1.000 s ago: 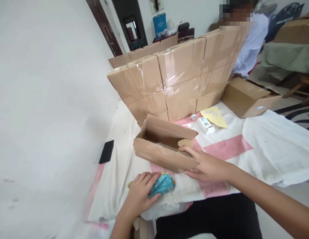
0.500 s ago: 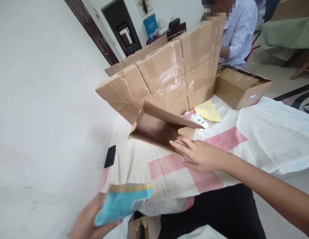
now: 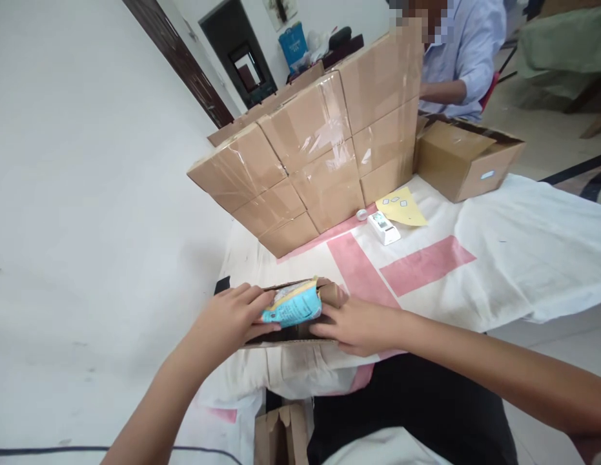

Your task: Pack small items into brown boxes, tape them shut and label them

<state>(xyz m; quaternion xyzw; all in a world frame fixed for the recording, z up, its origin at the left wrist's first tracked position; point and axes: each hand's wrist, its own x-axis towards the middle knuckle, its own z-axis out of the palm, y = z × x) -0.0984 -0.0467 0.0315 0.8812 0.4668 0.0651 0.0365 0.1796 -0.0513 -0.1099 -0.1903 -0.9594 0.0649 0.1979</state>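
Observation:
A blue packet with a yellow edge (image 3: pixel 296 306) lies tilted in the mouth of an open cardboard box (image 3: pixel 331 292) near the table's front edge. My left hand (image 3: pixel 235 314) grips the packet's left end, with fingers over its top and thumb below. At the box's right end, my right hand (image 3: pixel 351 325) holds the wall, its fingertips reaching inside close to the packet. The box's inner bottom is mostly hidden by the packet and both hands.
Stacked, taped cartons (image 3: pixel 324 168) form a wall across the table. Before them lie a small white device (image 3: pixel 383 228), a tape roll (image 3: pixel 361 214) and a yellow sheet (image 3: pixel 401 208). Another open box (image 3: pixel 467 158) stands right, near a seated person (image 3: pixel 474 58). A dark object (image 3: pixel 223 284) lies left.
My left hand has brought the blue packet up and right into the box's mouth. The box has come nearer to me and turned, with my right hand still at its right end.

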